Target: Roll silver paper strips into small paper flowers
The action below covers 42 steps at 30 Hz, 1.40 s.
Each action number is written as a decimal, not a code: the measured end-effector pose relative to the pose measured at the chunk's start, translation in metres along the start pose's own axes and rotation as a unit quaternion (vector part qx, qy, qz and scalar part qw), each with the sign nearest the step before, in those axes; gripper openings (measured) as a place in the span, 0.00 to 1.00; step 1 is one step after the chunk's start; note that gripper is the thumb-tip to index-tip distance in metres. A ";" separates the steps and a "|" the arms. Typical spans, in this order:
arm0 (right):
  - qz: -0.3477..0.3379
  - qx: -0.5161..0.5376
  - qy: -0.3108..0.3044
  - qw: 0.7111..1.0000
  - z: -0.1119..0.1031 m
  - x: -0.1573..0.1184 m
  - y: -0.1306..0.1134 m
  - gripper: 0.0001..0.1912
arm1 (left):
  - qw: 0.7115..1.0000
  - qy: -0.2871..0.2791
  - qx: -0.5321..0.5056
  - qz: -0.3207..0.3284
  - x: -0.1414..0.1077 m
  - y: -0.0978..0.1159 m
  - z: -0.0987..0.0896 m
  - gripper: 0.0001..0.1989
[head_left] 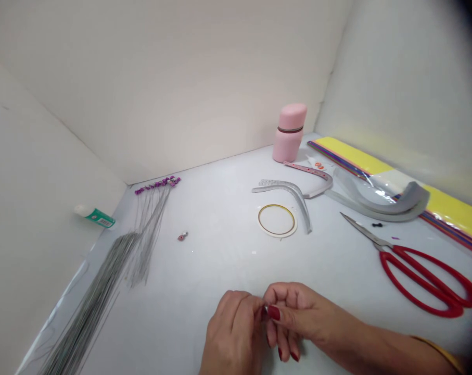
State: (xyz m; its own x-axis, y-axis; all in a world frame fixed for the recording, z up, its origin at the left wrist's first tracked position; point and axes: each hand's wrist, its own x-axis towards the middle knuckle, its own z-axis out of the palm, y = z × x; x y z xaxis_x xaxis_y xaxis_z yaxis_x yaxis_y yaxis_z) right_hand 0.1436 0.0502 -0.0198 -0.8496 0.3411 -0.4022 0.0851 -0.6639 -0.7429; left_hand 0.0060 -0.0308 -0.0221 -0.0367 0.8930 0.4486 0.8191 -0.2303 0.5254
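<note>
My left hand (234,333) and my right hand (298,317) meet at the near middle of the white table. The right thumb and forefinger pinch together around something tiny with a pale glint, too small to name. My left fingers are curled, their tips pressed close to the right thumb; what they hold, if anything, is hidden. Beyond the hands lies a roll of thin white tape (277,221). Red-handled scissors (411,271) rest to the right, blades partly crossed. Wire stems with purple tips (157,185) are laid out on the left.
A thick bundle of bare grey wires (91,307) runs along the left edge, near a green-and-white tube (99,216). Curved silvery strips (294,195) lie behind the tape. A pink bottle (289,133) stands at the back, beside packs of coloured sheets (348,155). White walls enclose the table.
</note>
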 end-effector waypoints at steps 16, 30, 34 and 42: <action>0.011 0.016 -0.012 1.000 -0.004 0.003 0.002 0.18 | 0.959 -0.044 -0.235 -0.151 0.007 0.000 -0.007 0.08; 0.012 -0.007 -0.008 1.000 -0.004 0.002 0.005 0.21 | 0.998 -0.030 -0.017 0.047 0.003 -0.004 -0.012 0.07; 0.003 -0.007 -0.004 1.000 -0.003 0.002 0.004 0.22 | 0.999 -0.010 -0.032 -0.017 0.001 0.001 -0.005 0.07; 0.004 0.022 -0.012 1.000 -0.002 0.002 0.003 0.21 | 0.944 -0.030 -0.209 -0.255 -0.003 0.003 0.009 0.09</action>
State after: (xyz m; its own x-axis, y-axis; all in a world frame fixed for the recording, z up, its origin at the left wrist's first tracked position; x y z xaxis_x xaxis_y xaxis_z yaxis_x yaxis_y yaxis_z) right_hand 0.1432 0.0500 -0.0236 -0.8609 0.3201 -0.3955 0.0698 -0.6957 -0.7150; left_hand 0.0140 -0.0305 -0.0284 -0.3217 0.9465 0.0257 0.4053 0.1132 0.9072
